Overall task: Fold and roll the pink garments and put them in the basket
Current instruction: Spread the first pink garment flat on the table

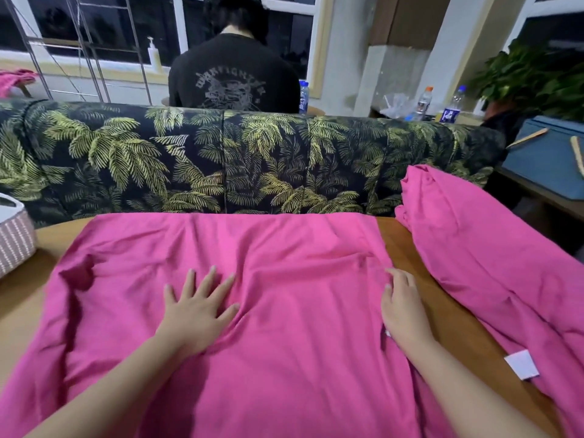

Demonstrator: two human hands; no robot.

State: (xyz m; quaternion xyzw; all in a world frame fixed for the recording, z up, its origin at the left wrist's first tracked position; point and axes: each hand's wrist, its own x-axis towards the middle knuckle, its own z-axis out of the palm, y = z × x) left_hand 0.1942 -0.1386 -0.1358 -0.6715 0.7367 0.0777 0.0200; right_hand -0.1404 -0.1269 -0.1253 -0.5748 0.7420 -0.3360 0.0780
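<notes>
Two hands [197,314] [403,311] on pink garment [284,311], sofa [221,159] behind, basket [15,238] left

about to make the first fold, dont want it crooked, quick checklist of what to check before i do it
1. Pink garment spread on the table: ok.
2. Wrinkles gone: not ok, creases near the left hand.
3. Left hand flat on cloth: ok.
4. Right hand at the right edge: ok; grip: cannot tell.
5. Second garment lies apart: ok.
6. Basket in reach: cannot tell.
</notes>
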